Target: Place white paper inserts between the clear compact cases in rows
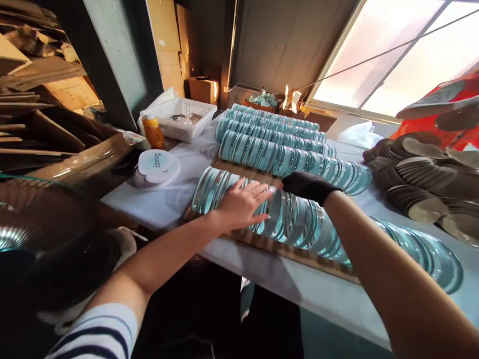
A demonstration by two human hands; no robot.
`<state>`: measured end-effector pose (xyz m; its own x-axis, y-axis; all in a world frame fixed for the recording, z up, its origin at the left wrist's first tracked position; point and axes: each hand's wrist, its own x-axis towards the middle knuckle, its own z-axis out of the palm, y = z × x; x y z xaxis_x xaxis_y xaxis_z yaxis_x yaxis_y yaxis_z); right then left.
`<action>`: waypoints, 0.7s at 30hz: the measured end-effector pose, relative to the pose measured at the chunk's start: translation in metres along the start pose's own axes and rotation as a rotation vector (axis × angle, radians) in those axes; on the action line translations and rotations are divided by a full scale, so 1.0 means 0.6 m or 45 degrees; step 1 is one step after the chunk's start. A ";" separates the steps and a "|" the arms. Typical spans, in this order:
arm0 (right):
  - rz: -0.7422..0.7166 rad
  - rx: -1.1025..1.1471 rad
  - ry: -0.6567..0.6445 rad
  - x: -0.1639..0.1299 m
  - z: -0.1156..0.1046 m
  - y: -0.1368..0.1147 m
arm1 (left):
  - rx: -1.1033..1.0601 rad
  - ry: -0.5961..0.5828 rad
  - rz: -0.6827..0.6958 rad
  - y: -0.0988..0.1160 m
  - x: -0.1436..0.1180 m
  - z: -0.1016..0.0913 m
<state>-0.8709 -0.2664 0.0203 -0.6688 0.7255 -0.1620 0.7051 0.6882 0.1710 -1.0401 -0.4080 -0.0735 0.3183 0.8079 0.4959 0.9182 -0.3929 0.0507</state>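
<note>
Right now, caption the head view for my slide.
A bare left hand spread on the nearest row of round glass pieces, black-gloved right hand beside it.

The left hand (243, 204) lies spread on the near row of glass discs (299, 222), the black-gloved right hand (305, 186) at its far edge.

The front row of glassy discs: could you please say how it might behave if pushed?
The front row of glassy discs may topple or fan out, since its pieces stand on edge. Their shine suggests slipperiness, and the clear, glass-like look hints at fragility.
</note>
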 end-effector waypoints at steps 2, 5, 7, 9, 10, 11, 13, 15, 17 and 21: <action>-0.194 0.041 -0.203 0.052 -0.001 0.013 | -0.001 -0.003 0.012 0.000 -0.002 0.010; -0.340 0.082 -0.450 0.108 0.013 0.009 | 0.005 -0.007 0.023 -0.005 -0.005 0.014; -0.344 0.051 -0.546 0.128 0.016 -0.004 | 0.015 -0.014 0.029 -0.007 -0.004 0.013; -0.396 -0.060 -0.585 0.136 0.009 -0.020 | 0.023 -0.024 0.032 -0.008 -0.003 0.012; -0.429 -0.148 -0.565 0.134 0.003 -0.028 | 0.026 -0.028 0.032 -0.008 -0.003 0.012; -0.446 -0.244 -0.514 0.128 -0.005 -0.035 | 0.029 -0.030 0.029 -0.008 -0.002 0.012; -0.415 -0.383 -0.363 0.100 -0.018 -0.045 | 0.034 -0.028 0.024 -0.009 -0.002 0.012; -0.316 -0.408 -0.185 0.050 -0.021 -0.051 | 0.025 -0.016 0.011 -0.008 -0.002 0.012; -0.212 -0.346 0.015 -0.014 -0.008 -0.059 | 0.001 -0.004 -0.005 -0.008 -0.003 0.014; -0.027 -0.181 0.220 -0.131 0.080 -0.112 | -0.050 -0.015 -0.029 -0.012 0.000 0.015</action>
<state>-0.8542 -0.3695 -0.0252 -0.7222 0.6917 -0.0003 0.6583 0.6874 0.3069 -1.0449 -0.4013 -0.0815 0.3004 0.8221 0.4837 0.9154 -0.3910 0.0961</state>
